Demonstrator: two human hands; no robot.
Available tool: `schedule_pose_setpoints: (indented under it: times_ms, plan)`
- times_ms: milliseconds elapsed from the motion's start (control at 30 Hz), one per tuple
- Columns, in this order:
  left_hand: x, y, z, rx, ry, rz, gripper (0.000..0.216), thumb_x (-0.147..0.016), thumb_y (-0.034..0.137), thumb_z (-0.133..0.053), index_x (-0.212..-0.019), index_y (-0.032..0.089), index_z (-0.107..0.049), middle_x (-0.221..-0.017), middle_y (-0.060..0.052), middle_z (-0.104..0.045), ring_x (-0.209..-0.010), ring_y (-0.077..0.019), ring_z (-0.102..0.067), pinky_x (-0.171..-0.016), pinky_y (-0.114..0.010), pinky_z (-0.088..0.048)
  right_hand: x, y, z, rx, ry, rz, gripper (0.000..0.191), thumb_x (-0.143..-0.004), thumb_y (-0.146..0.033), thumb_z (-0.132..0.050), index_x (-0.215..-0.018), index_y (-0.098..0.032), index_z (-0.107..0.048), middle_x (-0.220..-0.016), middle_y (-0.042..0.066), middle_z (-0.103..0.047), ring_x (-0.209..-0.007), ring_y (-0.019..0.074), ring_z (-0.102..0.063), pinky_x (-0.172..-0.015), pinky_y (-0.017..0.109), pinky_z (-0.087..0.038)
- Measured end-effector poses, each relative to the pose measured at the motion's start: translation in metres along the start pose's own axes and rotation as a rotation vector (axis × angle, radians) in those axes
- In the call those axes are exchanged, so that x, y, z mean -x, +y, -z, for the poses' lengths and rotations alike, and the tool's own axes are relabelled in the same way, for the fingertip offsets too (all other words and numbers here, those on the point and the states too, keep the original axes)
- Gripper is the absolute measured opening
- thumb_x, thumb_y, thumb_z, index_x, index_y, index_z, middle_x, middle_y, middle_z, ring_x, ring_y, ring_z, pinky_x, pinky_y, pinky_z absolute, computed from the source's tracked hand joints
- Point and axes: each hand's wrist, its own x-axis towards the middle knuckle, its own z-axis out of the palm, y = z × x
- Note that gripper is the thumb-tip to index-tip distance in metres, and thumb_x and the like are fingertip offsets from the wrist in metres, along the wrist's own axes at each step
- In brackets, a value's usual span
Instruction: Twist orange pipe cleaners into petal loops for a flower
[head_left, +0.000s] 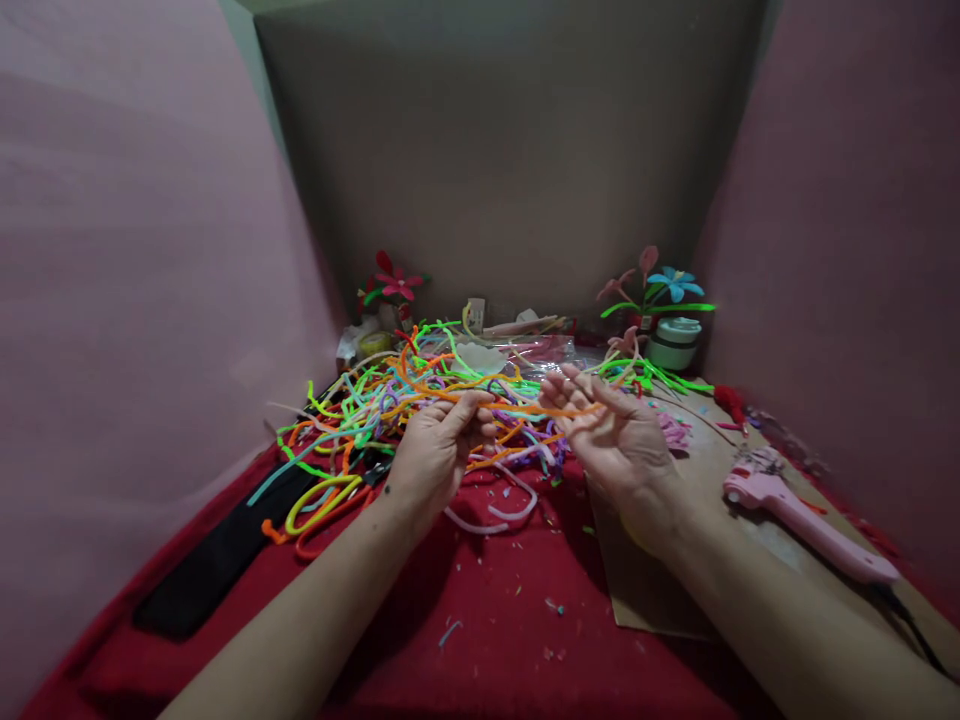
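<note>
At centre frame, above the tangled pile on the red bench, the left hand pinched the orange pipe cleaner in its fingers. The right hand kept loosely spread fingers under it, and a pink glue gun lay lower right.

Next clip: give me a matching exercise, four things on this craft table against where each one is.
Things:
1. pink glue gun
2. red flower
3. orange pipe cleaner
4. black strip

Places:
a. at the back, left
b. running from the left hand to the right hand
c. near left, on the red cloth
d. right side, on the cardboard

Pairs: 1-d, 2-a, 3-b, 4-c
</note>
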Motion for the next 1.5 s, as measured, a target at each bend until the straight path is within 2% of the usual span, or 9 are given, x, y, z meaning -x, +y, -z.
schedule_pose_setpoints:
  times_ms: [100,200,300,567,767,1000,1133,1300,1500]
  plan:
    - [0.001,-0.003,-0.005,0.033,0.058,-0.005,0.024,-0.062,0.025,-0.076,-0.078,0.009,-0.066,-0.06,-0.002,-0.063,-0.053,-0.0102,-0.059,-0.046,-0.019,-0.047,0.007,0.018,0.001,0.16,-0.118,-0.012,0.034,-0.063,-0.006,-0.066,-0.095,-0.017,-0.062,-0.085,0.003,-0.067,-0.082,0.0148,-0.062,-0.08,0.03,-0.048]
    - [0.005,-0.008,-0.008,-0.002,0.063,0.037,0.023,-0.061,0.022,-0.076,-0.077,0.009,-0.066,-0.059,-0.003,-0.064,-0.053,-0.0115,-0.06,-0.047,-0.02,-0.048,0.014,0.032,0.001,0.318,-0.165,-0.008,0.023,-0.065,-0.013,-0.07,-0.087,-0.016,-0.066,-0.081,0.004,-0.068,-0.076,0.0136,-0.063,-0.076,0.028,-0.048]
    - [0.009,-0.013,-0.01,-0.061,0.011,0.069,0.021,-0.064,0.024,-0.074,-0.076,0.009,-0.065,-0.061,-0.004,-0.065,-0.05,-0.0116,-0.06,-0.046,-0.021,-0.048,0.014,0.036,0.002,0.377,-0.151,0.023,0.014,-0.068,-0.024,-0.07,-0.077,-0.014,-0.069,-0.067,0.003,-0.067,-0.063,0.0125,-0.061,-0.064,0.026,-0.048]
    - [0.013,-0.014,-0.006,-0.311,-0.048,0.061,0.018,-0.072,0.028,-0.068,-0.077,0.01,-0.068,-0.058,-0.001,-0.063,-0.047,-0.0068,-0.054,-0.043,-0.016,-0.043,0.013,0.027,0.0,0.316,-0.061,-0.031,0.013,-0.06,-0.019,-0.075,-0.071,-0.014,-0.07,-0.061,0.001,-0.065,-0.048,0.0051,-0.051,-0.048,0.017,-0.04]
    - [0.016,-0.006,-0.012,-0.285,-0.058,-0.004,0.015,-0.067,0.025,-0.071,-0.073,0.011,-0.068,-0.059,-0.004,-0.065,-0.048,-0.0115,-0.058,-0.045,-0.021,-0.049,0.017,0.035,0.006,0.471,-0.085,-0.083,0.017,-0.059,-0.02,-0.075,-0.074,-0.011,-0.071,-0.06,0.001,-0.062,-0.048,0.0051,-0.044,-0.046,0.019,-0.032]
    - [0.015,-0.009,-0.014,-0.29,-0.089,0.035,0.018,-0.072,0.024,-0.066,-0.087,0.013,-0.064,-0.059,-0.002,-0.065,-0.05,-0.0124,-0.06,-0.055,-0.025,-0.052,0.024,0.038,0.002,0.717,-0.123,-0.138,0.019,-0.057,-0.027,-0.074,-0.058,-0.01,-0.066,-0.049,-0.002,-0.052,-0.046,0.0057,-0.036,-0.047,0.023,-0.022]
    - [0.015,-0.009,-0.013,-0.33,-0.143,0.06,0.013,-0.069,0.02,-0.067,-0.08,0.014,-0.063,-0.056,0.001,-0.061,-0.049,-0.0101,-0.057,-0.053,-0.021,-0.049,0.027,0.037,0.0,0.87,-0.161,-0.091,0.018,-0.063,-0.026,-0.065,-0.052,-0.013,-0.06,-0.049,-0.003,-0.047,-0.048,0.0065,-0.031,-0.048,0.024,-0.019]
    - [0.017,-0.008,-0.013,-0.366,-0.182,0.097,0.013,-0.067,0.021,-0.069,-0.075,0.012,-0.065,-0.064,-0.001,-0.062,-0.053,-0.0091,-0.058,-0.055,-0.02,-0.05,0.026,0.037,0.004,1.082,-0.207,0.035,0.019,-0.069,-0.02,-0.054,-0.051,-0.015,-0.057,-0.053,-0.002,-0.052,-0.054,0.0102,-0.041,-0.054,0.025,-0.03]
    - [0.013,-0.011,-0.009,-0.338,-0.168,0.156,0.023,-0.065,0.025,-0.072,-0.083,0.01,-0.067,-0.064,-0.003,-0.065,-0.045,-0.0098,-0.058,-0.045,-0.021,-0.048,0.026,0.039,0.009,1.193,-0.227,0.181,0.025,-0.079,-0.023,-0.048,-0.057,-0.017,-0.06,-0.056,0.0,-0.056,-0.057,0.0122,-0.048,-0.059,0.025,-0.036]
